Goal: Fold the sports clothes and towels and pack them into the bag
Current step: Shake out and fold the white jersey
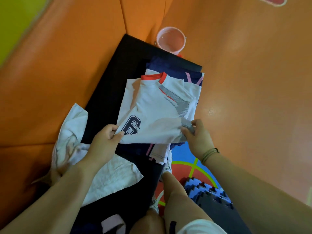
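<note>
Head view. A white jersey point(157, 112) with a red collar and a dark numeral lies on top of a navy garment point(173, 69). Both rest on a black bench point(104, 85) set against an orange padded wall point(59, 73). The jersey's collar points away from the person and its near hem is raised off the pile.

The left hand point(103, 142) pinches the hem corner beside the numeral between thumb and curled fingers. The right hand point(198, 137) pinches the opposite corner at the grey striped trim, with its fingers bent round the cloth. A crumpled white towel point(114, 173) lies unfolded on the bench near the left forearm. A pink bucket point(176, 51) stands past the far end of the bench. No bag can be identified with certainty.

Likely step: bringing the hem toward the collar to fold the jersey.

Risks:
- The pile sits at the bench's right edge, with cloth hanging over the coloured floor mat point(209, 191). A sideways tug could drag the navy garment off the bench.
- Uneven lift between the two corners would skew the fold.
- The bunched side panel could crease inside the fold.
</note>
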Action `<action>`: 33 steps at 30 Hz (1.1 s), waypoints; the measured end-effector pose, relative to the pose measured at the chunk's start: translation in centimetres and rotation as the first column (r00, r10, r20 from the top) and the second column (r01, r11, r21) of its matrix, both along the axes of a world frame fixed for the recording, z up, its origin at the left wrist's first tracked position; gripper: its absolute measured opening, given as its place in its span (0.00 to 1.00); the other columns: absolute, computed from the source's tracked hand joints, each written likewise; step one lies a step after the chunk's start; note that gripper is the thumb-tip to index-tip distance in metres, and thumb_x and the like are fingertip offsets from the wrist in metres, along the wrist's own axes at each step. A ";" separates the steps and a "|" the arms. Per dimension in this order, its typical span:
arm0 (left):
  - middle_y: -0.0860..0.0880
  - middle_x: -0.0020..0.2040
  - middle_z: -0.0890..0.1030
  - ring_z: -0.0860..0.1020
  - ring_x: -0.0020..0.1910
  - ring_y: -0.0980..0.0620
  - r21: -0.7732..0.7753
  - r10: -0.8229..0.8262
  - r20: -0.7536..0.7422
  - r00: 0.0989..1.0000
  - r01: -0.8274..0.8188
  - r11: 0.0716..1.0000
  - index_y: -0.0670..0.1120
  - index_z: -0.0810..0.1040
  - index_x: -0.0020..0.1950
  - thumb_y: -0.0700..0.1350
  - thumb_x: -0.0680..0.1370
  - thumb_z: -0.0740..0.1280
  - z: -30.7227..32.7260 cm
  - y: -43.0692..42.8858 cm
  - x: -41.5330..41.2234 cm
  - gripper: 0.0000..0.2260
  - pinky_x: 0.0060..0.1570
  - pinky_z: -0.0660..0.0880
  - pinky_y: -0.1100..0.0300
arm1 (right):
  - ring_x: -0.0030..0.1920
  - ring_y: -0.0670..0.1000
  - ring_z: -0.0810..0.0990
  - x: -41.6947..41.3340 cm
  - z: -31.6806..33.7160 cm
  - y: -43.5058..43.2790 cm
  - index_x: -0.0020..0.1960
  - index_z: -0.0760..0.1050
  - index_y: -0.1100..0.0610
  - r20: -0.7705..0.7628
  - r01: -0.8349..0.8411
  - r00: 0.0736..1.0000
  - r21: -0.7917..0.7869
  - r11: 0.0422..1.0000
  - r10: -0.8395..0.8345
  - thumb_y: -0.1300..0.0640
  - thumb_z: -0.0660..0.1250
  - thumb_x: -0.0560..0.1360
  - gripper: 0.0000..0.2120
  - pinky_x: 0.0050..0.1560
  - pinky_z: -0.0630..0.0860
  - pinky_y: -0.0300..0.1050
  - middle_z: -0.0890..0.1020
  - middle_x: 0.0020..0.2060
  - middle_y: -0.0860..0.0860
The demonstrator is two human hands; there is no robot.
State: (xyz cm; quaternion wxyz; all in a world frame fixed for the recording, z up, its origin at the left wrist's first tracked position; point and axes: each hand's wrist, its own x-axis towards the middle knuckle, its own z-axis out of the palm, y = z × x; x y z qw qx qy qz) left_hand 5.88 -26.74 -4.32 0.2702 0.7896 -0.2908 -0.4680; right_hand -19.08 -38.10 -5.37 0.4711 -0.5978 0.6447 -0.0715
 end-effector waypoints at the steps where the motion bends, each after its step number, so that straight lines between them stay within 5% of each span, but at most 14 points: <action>1: 0.54 0.43 0.83 0.81 0.45 0.54 -0.029 0.023 0.000 1.000 -0.023 0.999 0.49 0.76 0.50 0.45 0.79 0.63 0.8 -0.3 -0.1 0.03 0.50 0.76 0.51 | 0.30 0.48 0.70 0.0 0.8 -0.4 0.53 0.63 0.55 0.021 0.024 0.999 0.003 1.000 -0.024 0.53 0.64 0.77 0.11 0.26 0.65 0.38 0.73 0.34 0.46; 7: 0.57 0.38 0.82 0.80 0.37 0.63 -0.204 0.119 0.034 0.992 -0.109 0.973 0.53 0.73 0.53 0.44 0.78 0.65 6.9 -2.2 -0.3 0.06 0.40 0.72 0.64 | 0.46 0.58 0.77 -0.2 6.4 -2.4 0.56 0.62 0.51 0.122 0.138 0.983 0.004 0.990 -0.137 0.52 0.66 0.76 0.15 0.46 0.76 0.53 0.77 0.48 0.57; 11: 0.57 0.44 0.80 0.79 0.42 0.59 -0.322 0.052 0.133 0.990 -0.006 0.947 0.53 0.75 0.54 0.42 0.79 0.63 11.4 -3.8 -0.2 0.07 0.40 0.70 0.70 | 0.41 0.57 0.76 0.0 11.0 -4.1 0.51 0.71 0.48 0.111 0.047 0.993 -0.103 0.994 -0.036 0.50 0.64 0.77 0.04 0.37 0.74 0.46 0.78 0.43 0.53; 13: 0.59 0.43 0.78 0.76 0.43 0.60 -0.365 0.054 0.169 0.984 0.011 0.931 0.51 0.78 0.52 0.42 0.80 0.62 13.9 -4.6 -0.3 0.07 0.38 0.68 0.75 | 0.39 0.54 0.75 0.1 13.5 -5.0 0.43 0.77 0.53 0.078 -0.041 0.995 -0.176 0.984 0.055 0.49 0.63 0.77 0.09 0.35 0.70 0.43 0.78 0.37 0.50; 17: 0.58 0.43 0.78 0.76 0.41 0.61 -0.403 0.017 0.162 0.987 0.051 0.914 0.52 0.79 0.52 0.46 0.75 0.70 18.4 -5.4 0.0 0.07 0.37 0.69 0.76 | 0.41 0.47 0.77 -0.3 18.6 -5.9 0.48 0.81 0.56 0.125 -0.174 0.975 -0.098 0.980 0.186 0.51 0.76 0.67 0.13 0.46 0.74 0.41 0.81 0.40 0.49; 20: 0.56 0.43 0.78 0.75 0.41 0.61 -0.326 -0.077 0.296 0.952 0.176 0.929 0.55 0.79 0.53 0.44 0.66 0.78 20.7 -5.9 0.7 0.18 0.38 0.67 0.69 | 0.39 0.43 0.76 -0.4 21.5 -6.4 0.50 0.82 0.57 0.027 -0.353 0.935 -0.025 0.935 0.353 0.59 0.80 0.59 0.20 0.47 0.71 0.39 0.80 0.40 0.47; 24: 0.49 0.49 0.78 0.77 0.50 0.50 -0.230 -0.110 0.394 0.912 0.214 0.949 0.50 0.80 0.57 0.40 0.64 0.79 22.0 -6.9 0.9 0.23 0.45 0.70 0.60 | 0.40 0.48 0.75 0.9 23.2 -6.9 0.46 0.81 0.54 -0.196 -0.450 0.881 -0.071 0.890 0.430 0.62 0.79 0.61 0.15 0.43 0.71 0.40 0.79 0.37 0.47; 29: 0.49 0.45 0.80 0.78 0.45 0.49 -0.098 -0.166 0.528 0.833 0.254 0.962 0.48 0.81 0.53 0.43 0.69 0.76 21.6 -9.1 1.1 0.14 0.39 0.69 0.59 | 0.43 0.53 0.79 2.6 22.7 -8.7 0.48 0.83 0.54 -0.419 -0.545 0.783 -0.107 0.832 0.459 0.61 0.75 0.67 0.11 0.44 0.76 0.44 0.81 0.39 0.51; 31: 0.52 0.36 0.78 0.75 0.36 0.54 -0.135 -0.142 0.552 0.822 0.256 0.957 0.49 0.82 0.45 0.44 0.71 0.74 21.5 -9.8 1.3 0.05 0.32 0.65 0.61 | 0.38 0.53 0.77 3.0 22.4 -9.8 0.47 0.83 0.52 -0.455 -0.529 0.792 -0.179 0.829 0.407 0.61 0.72 0.69 0.08 0.37 0.72 0.41 0.79 0.34 0.49; 33: 0.53 0.31 0.74 0.71 0.31 0.55 -0.223 -0.094 0.581 0.808 0.269 0.937 0.48 0.81 0.40 0.45 0.73 0.72 21.8 -10.3 1.4 0.02 0.29 0.62 0.62 | 0.38 0.54 0.75 3.1 22.3 -10.6 0.48 0.82 0.50 -0.466 -0.492 0.822 -0.290 0.821 0.328 0.59 0.69 0.72 0.08 0.36 0.68 0.40 0.80 0.39 0.51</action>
